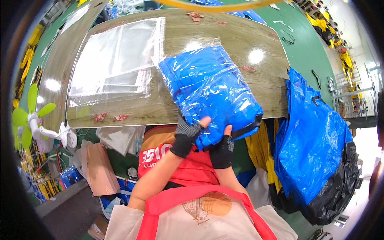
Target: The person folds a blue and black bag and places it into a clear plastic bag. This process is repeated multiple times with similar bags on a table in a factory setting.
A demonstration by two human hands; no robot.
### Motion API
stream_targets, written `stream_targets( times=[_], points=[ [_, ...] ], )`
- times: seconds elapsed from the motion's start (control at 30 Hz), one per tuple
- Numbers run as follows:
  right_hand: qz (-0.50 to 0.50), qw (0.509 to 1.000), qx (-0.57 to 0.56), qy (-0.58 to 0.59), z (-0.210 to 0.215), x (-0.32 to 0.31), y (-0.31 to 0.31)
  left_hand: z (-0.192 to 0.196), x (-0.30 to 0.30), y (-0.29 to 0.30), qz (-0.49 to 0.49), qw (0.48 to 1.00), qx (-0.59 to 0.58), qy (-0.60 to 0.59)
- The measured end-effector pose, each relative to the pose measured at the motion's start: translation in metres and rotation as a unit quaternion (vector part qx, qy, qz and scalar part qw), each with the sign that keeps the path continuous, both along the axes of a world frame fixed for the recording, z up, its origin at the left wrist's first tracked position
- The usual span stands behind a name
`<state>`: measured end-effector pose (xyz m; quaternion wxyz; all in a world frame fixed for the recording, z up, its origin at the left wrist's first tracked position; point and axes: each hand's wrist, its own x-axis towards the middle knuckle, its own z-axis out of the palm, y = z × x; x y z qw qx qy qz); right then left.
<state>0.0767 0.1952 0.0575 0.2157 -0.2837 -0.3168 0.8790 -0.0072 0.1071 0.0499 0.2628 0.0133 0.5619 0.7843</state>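
Observation:
A folded blue tarp in a clear plastic bag (216, 88) lies tilted over the front edge of the wood-grain table (264, 96). My left hand (189, 136), in a black and grey fingerless glove, grips its near left side with the thumb on top. Close beside it, my right hand (223, 150), gloved alike, holds the near edge, thumb up and the other fingers hidden underneath. To the left of the package, a stack of flat clear plastic bags (116, 60) is spread on the tabletop.
Small red scraps (100, 117) dot the table. A green-bladed fan (32, 116) stands at the left edge. Right of the table sits a large blue and black tarp heap (312, 140), beside yellow fabric (260, 146). A cardboard box (100, 168) is below the table's left front.

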Motion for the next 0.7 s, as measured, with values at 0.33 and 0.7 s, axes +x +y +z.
stream_targets(
  times=[0.33, 0.7],
  points=[
    [0.194, 0.955, -0.148, 0.170, -0.015, 0.080, 0.077, -0.004, 0.001, -0.127, -0.136, 0.984, 0.002, -0.110],
    [0.310, 0.922, 0.219, -0.077, -0.018, 0.161, 0.014, -0.047, 0.103, -0.232, -0.235, 0.961, -0.115, -0.094]
  ],
)
